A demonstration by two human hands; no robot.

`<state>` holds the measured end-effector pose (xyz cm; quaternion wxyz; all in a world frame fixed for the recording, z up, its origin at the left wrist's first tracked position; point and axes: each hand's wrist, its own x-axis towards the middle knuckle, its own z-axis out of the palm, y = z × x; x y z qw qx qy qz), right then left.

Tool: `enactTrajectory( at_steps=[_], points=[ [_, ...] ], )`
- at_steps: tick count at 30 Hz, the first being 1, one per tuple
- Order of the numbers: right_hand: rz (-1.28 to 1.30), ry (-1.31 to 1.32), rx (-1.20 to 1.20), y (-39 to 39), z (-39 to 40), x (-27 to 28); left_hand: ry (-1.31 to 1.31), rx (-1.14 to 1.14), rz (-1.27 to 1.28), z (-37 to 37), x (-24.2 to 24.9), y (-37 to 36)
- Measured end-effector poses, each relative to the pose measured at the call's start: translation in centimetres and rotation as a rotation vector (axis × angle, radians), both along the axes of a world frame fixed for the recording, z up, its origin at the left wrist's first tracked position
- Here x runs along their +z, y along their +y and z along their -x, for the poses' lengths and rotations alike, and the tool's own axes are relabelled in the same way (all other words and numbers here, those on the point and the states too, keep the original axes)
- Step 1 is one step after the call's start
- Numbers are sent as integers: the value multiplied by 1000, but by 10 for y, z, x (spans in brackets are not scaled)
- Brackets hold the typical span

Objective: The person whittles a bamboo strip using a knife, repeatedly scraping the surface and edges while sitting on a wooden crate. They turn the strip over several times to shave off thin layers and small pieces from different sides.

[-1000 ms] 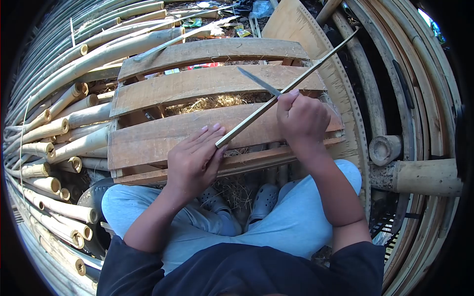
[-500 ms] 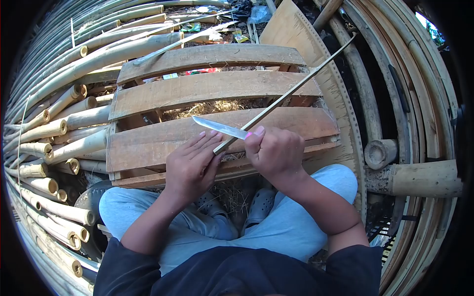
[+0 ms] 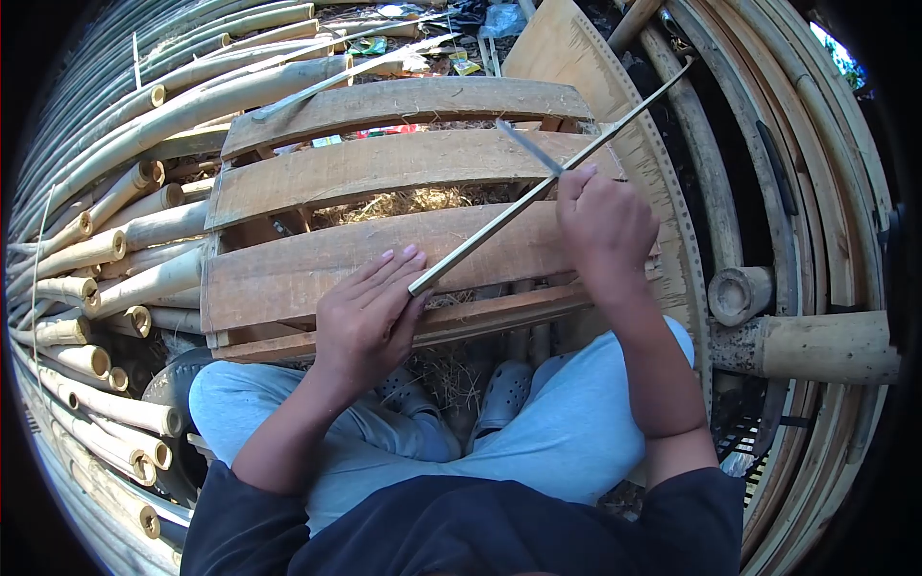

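Note:
A long thin bamboo strip (image 3: 490, 227) runs slantwise over a slatted wooden bench (image 3: 288, 278), its far tip reaching past the bench at the upper right. My left hand (image 3: 370, 312) holds the near end between thumb and forefinger, the other fingers stretched over the front slat. My right hand (image 3: 607, 230) is closed around the handle of a knife (image 3: 528, 147), which the fist mostly hides. The blade lies across the strip's upper half, pointing up and left, slightly blurred.
Stacked bamboo poles (image 3: 144, 230) fill the left side. Beside the bench on the right stands a curved plywood sheet (image 3: 653, 182), with long wooden planks (image 3: 826, 192) beyond it. A thick bamboo piece (image 3: 816, 348) lies at the right. Straw and litter show between the slats.
My right hand has moved up and right along the strip with the knife, away from my left hand. My left hand stays at the near end, almost unmoved.

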<state>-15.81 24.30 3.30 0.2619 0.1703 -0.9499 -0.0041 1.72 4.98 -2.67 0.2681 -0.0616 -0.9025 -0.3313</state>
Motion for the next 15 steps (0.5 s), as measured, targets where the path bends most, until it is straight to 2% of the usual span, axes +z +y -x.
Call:
enactTrajectory(
  at_steps=[1,2,4,5,7,8,11,12,14,15],
  points=[
    [-2,-84,124,-9,-23,1,10,4,1,1,0,0],
    [-1,-80,126,-10,-35,-2,7,-4,-6,0,-1,1],
    [-4,-197,285,-10,-49,-7,0,-21,-6,1,-1,0],
    [0,-204,275,-4,-33,-5,7,-20,8,1,-1,0],
    [-28,12,-77,9,15,4,7,-14,14,-1,-2,0],
    [-33,11,-75,7,10,6,10,-12,15,-1,-1,0],
    [-28,-163,170,-15,-36,7,27,-18,17,1,0,1],
    [-26,-160,169,-16,-39,8,22,-29,16,1,0,1],
    [62,-316,221,-14,-44,7,28,-26,30,2,0,2],
    [57,-210,73,-8,-22,10,34,-16,38,1,0,2]
  ],
)
